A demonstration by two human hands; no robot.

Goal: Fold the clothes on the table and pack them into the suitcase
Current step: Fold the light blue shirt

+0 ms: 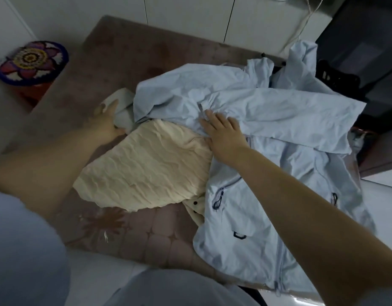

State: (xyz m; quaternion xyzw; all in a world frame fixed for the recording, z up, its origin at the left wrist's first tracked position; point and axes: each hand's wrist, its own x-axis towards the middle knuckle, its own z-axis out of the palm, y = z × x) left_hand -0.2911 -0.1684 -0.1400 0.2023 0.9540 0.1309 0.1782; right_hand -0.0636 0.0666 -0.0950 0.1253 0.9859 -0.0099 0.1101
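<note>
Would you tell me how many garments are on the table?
2: a blue jacket on the right, and a cream garment in the middle, partly under it. Others may be hidden beneath.

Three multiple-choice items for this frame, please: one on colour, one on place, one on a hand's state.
1. The jacket is: A red; B black; C light blue.
2. The cream garment lies: A on top of the jacket; B partly under the jacket; C on the floor.
3. The right hand: A rests flat on the jacket; B hangs in the air; C holds a hanger.

Answers: 1 C, its fabric is pale blue all over. 2 B, the jacket's edge overlaps the garment's right side. 3 A, its fingers lie spread on the fabric.
</note>
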